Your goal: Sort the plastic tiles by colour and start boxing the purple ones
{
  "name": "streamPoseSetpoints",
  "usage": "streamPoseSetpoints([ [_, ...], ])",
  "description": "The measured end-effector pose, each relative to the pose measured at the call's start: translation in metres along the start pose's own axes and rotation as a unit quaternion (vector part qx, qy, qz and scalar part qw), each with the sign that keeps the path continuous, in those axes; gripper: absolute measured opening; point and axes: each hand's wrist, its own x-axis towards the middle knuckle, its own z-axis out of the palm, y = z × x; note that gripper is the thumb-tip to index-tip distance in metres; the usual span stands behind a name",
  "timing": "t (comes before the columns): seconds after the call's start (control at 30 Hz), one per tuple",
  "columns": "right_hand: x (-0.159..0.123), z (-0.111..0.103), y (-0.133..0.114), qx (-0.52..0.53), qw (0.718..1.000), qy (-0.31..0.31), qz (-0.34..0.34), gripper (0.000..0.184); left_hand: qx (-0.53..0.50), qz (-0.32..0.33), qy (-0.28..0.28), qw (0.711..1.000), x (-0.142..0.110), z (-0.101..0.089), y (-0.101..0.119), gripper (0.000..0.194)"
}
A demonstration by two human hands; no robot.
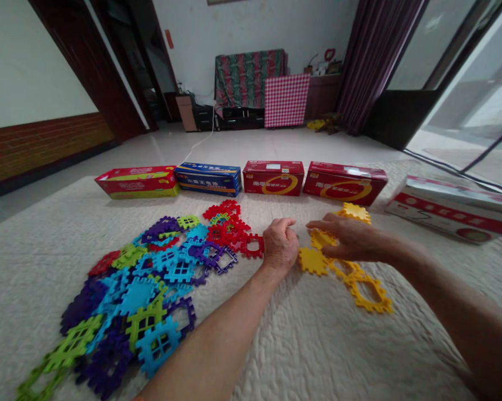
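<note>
My left hand [280,245] is closed, fingers curled down, just right of a red window-frame tile [252,254]. What it holds, if anything, is hidden beneath it. My right hand [349,236] reaches in from the right, its fingers stretched out and apart over a yellow frame tile [318,239]. Around that hand lie more yellow pieces: a solid tile [313,262], an open-frame tile [372,308] nearer me, and another tile [355,211] behind the wrist. Left of my left hand, red tiles [224,234] lie in an overlapping cluster.
A large mixed heap of blue [138,295], purple [109,359] and green tiles [73,342] spreads over the quilted mat [301,351] at left. Behind stand a red-yellow box [138,182], a blue box [208,179], two red boxes [273,178] and a white-red box [455,209].
</note>
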Motion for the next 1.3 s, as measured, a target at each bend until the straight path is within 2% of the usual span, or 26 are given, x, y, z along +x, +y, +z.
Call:
streamPoseSetpoints([
  [0.13, -0.006, -0.006, -0.011, 0.0, 1.0, -0.013, 0.017, 0.051, -0.003, -0.003, 0.004, 1.0, -0.001, -0.001, 0.0, 0.033],
  [0.23, -0.012, -0.017, -0.01, 0.049, 0.999, 0.006, -0.002, 0.069, -0.014, -0.001, 0.01, 1.0, -0.001, 0.0, -0.001, 0.033],
  [0.3, -0.016, -0.026, 0.002, 0.077, 0.995, 0.059, -0.002, 0.078, -0.027, -0.001, 0.011, 1.0, -0.001, 0.0, -0.002, 0.033],
  [0.4, -0.02, -0.032, 0.034, 0.081, 0.987, 0.132, 0.05, 0.078, -0.033, -0.006, 0.01, 0.999, -0.001, 0.0, -0.003, 0.031],
  [0.5, -0.023, -0.022, 0.066, 0.084, 0.983, 0.122, 0.108, 0.083, -0.025, -0.007, 0.012, 1.0, -0.001, 0.001, -0.003, 0.03],
  [0.6, -0.024, -0.006, 0.082, 0.094, 0.982, 0.099, 0.132, 0.083, -0.02, -0.006, 0.013, 1.0, -0.001, 0.001, -0.003, 0.03],
  [0.7, -0.022, 0.003, 0.081, 0.101, 0.982, 0.086, 0.135, 0.081, -0.016, -0.005, 0.012, 1.0, 0.0, 0.001, -0.005, 0.029],
  [0.83, -0.02, 0.0, 0.076, 0.089, 0.98, 0.065, 0.165, 0.074, -0.011, -0.004, 0.01, 1.0, 0.0, 0.002, -0.007, 0.03],
  [0.93, -0.019, -0.001, 0.077, 0.073, 0.982, 0.059, 0.163, 0.072, -0.011, -0.007, 0.009, 1.0, 0.0, 0.002, -0.008, 0.03],
  [1.13, -0.02, 0.002, 0.082, 0.066, 0.985, 0.084, 0.137, 0.065, -0.006, -0.004, 0.008, 1.0, 0.0, 0.002, -0.008, 0.03],
  [1.3, -0.03, -0.009, 0.081, 0.079, 0.982, 0.092, 0.142, 0.063, -0.005, -0.001, 0.007, 1.0, -0.001, 0.002, -0.009, 0.03],
])
